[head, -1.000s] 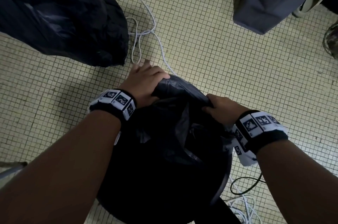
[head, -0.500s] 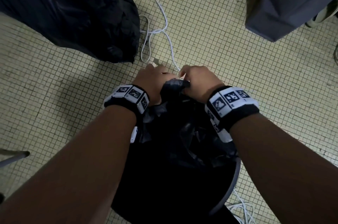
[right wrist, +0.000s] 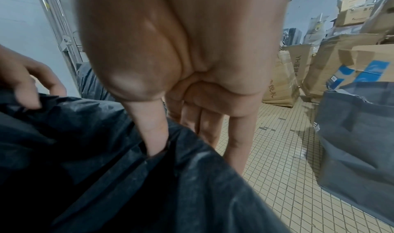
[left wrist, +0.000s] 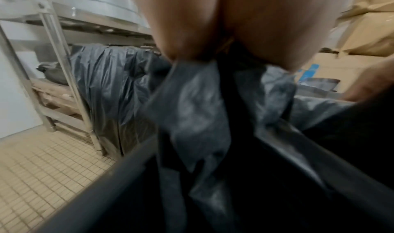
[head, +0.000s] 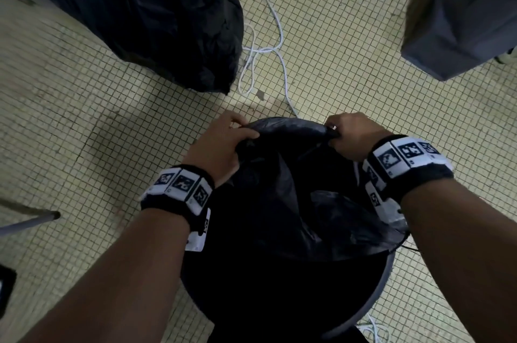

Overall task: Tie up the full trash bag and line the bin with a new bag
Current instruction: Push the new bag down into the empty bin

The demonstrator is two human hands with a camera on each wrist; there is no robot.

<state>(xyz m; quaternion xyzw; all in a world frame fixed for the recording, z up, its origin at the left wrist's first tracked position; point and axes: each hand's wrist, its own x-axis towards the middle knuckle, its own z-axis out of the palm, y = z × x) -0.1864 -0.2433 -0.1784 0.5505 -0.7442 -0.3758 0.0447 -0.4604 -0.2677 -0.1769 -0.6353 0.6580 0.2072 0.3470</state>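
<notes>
A dark bin [head: 375,298] stands on the tiled floor between my forearms, with a new black bag [head: 285,130] hanging inside it. My left hand [head: 223,144] grips the bag's upper edge at the bin's far left. My right hand [head: 347,135] pinches the same edge at the far right, so it runs taut between them. In the right wrist view my thumb [right wrist: 153,132] is tucked inside the black bag [right wrist: 127,177], fingers outside. In the left wrist view bunched bag plastic [left wrist: 192,110] hangs from my hand above the bin's rim [left wrist: 102,186]. The full trash bag [head: 156,15] lies at far left.
A white cable [head: 279,43] loops across the floor beyond the bin. At far right stands a grey fabric tote [head: 461,15]. A metal shelf frame [left wrist: 64,68] rises behind the full bag, and cardboard boxes [right wrist: 341,64] are stacked to the right.
Half a second ago both hands were close together at the bin's far rim. They have since moved apart, stretching the bag's edge along the rim.
</notes>
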